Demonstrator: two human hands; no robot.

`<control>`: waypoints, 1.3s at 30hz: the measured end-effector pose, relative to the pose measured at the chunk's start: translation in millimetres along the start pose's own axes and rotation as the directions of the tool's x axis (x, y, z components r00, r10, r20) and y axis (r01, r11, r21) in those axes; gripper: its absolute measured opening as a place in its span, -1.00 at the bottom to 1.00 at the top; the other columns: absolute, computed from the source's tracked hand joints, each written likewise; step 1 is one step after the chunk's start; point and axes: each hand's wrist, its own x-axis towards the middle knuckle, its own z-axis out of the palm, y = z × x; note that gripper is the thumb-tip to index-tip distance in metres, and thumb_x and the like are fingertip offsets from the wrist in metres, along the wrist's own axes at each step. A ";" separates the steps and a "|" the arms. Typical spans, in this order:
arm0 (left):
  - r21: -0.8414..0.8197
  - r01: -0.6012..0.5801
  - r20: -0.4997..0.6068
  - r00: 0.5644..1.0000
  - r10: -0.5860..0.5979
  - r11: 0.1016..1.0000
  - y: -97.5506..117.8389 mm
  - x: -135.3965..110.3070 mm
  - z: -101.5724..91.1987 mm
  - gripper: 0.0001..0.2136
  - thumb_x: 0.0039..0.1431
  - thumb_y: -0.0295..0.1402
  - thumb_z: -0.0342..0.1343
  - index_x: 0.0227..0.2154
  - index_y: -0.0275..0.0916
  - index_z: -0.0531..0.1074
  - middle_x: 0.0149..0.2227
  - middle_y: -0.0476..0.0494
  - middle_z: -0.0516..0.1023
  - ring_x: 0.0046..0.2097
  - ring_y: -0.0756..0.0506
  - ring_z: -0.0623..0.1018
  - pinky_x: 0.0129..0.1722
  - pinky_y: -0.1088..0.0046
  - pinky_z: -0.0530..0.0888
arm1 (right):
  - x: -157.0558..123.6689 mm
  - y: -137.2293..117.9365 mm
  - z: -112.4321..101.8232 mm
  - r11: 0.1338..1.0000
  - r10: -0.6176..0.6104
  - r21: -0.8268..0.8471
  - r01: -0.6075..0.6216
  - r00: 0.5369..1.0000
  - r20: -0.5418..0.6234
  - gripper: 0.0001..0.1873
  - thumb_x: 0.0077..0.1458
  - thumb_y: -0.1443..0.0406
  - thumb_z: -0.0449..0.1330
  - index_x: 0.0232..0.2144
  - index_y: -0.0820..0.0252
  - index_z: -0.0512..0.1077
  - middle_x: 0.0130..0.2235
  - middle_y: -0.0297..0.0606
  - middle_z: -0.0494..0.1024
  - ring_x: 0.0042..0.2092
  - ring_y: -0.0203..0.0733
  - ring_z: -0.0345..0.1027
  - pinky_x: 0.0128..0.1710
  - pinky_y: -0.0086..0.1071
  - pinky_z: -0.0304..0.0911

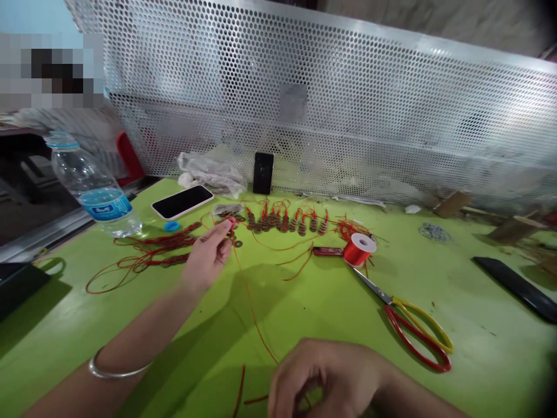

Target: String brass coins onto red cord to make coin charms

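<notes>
My left hand (pixel 208 255) is stretched out over the table, its fingertips pinched on a red cord (pixel 246 284) near a small red knot. From there the thin cord runs down to my right hand (pixel 324 374), which is close to me with its fingers curled round the cord's near end; the fingertips are partly hidden. Just beyond the left fingers lie loose round coins (pixel 237 244) and a small clear bag (pixel 228 209). A row of coin strings with red knots (pixel 274 220) stretches to the right. More corded coin strings (pixel 169 241) lie left of that hand.
Red-and-yellow-handled scissors (pixel 387 299), a red thread spool (pixel 360 249) and a red lighter (pixel 328 251) lie to the right. At left stand a water bottle (pixel 102 197) and a white-edged phone (pixel 183 201). A perforated metal panel (pixel 331 116) closes the back.
</notes>
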 end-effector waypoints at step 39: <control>0.618 -0.428 0.508 0.858 0.080 0.660 -24.9 -57.1 15.9 -0.90 0.00 -0.31 0.21 -0.45 -0.14 0.61 -0.34 -0.17 0.58 -0.40 -0.09 0.50 -0.49 0.49 0.35 | 5.1 -3.9 -17.5 0.905 -0.345 -0.423 -0.047 0.504 -0.792 -0.58 0.10 0.43 0.09 0.01 0.03 0.32 0.12 -0.12 0.23 -0.39 -0.41 0.46 -0.26 -0.35 0.46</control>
